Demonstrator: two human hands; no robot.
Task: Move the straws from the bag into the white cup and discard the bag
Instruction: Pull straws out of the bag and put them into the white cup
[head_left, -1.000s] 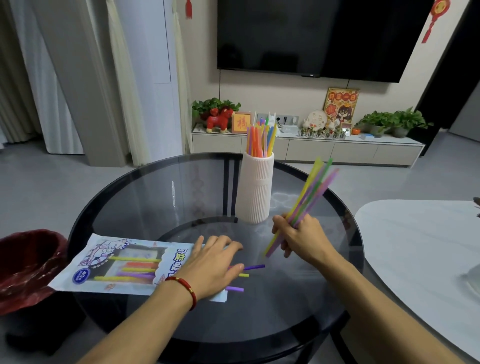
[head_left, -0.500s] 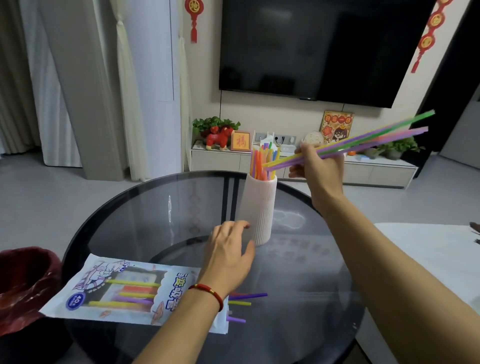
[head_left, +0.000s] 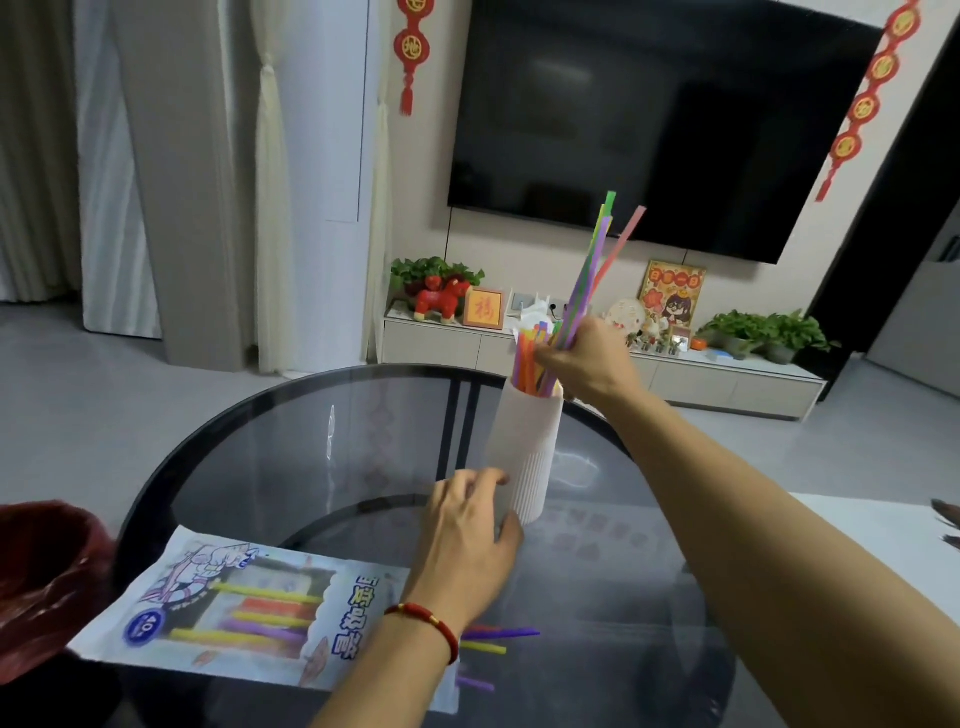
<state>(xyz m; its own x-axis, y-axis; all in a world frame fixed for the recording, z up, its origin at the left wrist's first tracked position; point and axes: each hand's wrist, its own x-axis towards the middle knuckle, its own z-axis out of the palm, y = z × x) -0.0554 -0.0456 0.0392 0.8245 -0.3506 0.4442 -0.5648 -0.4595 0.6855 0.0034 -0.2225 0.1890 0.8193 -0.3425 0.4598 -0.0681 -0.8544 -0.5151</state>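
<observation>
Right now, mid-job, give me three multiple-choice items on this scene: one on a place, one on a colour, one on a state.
1. Where does the printed plastic straw bag lie?
A. on the round glass table
B. in the bin
C. on the floor

2. What colour is the bin liner beside the table?
A. white
B. dark red
C. blue

3. The left hand is:
A. lifting the bag
B. steadying the ribbed white cup
C. idle

Answers: 1 A, the bag lies flat on the glass; 2 B, the liner is dark red; 3 B, its fingers touch the cup's base while the right hand holds straws above.
</observation>
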